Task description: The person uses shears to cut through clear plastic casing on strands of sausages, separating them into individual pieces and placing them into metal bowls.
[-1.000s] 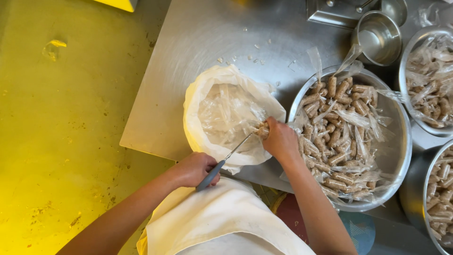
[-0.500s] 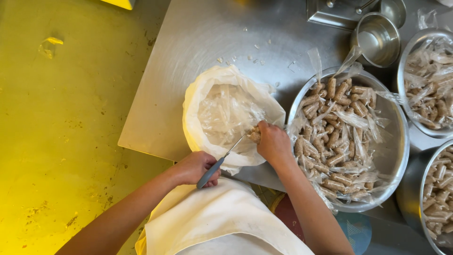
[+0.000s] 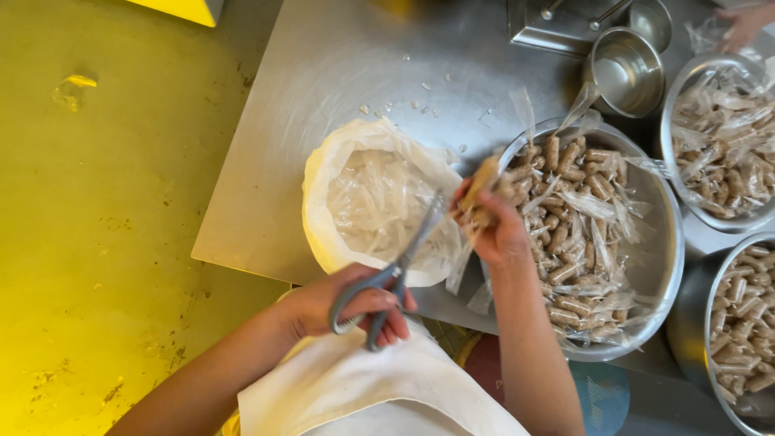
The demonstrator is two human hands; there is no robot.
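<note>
scissors [image 3: 387,278] with grey handles sit in the left hand [image 3: 355,311], fingers threaded through the loops and curled closed around them; the blades angle up toward the other hand and look blurred, so i cannot tell whether they are parted. right hand [image 3: 496,230] pinches 1 wrapped brown roll [image 3: 483,184] between thumb and fingertips, lifted just beyond the blade tips, above the near rim of the big steel bowl [image 3: 666,266] full of the same wrapped pieces. just left of those fingertips stands the white bag [image 3: 323,186] lined with clear discarded wrappers. 2 more bowls and a small steel cup [image 3: 626,73] lie well beyond the right hand.

to cut well, i judge the roll should be held firm by its body with the plastic tail free, blades meeting only the wrapper end, well off the pinching fingertips, and over the bag so scraps drop in.
</note>
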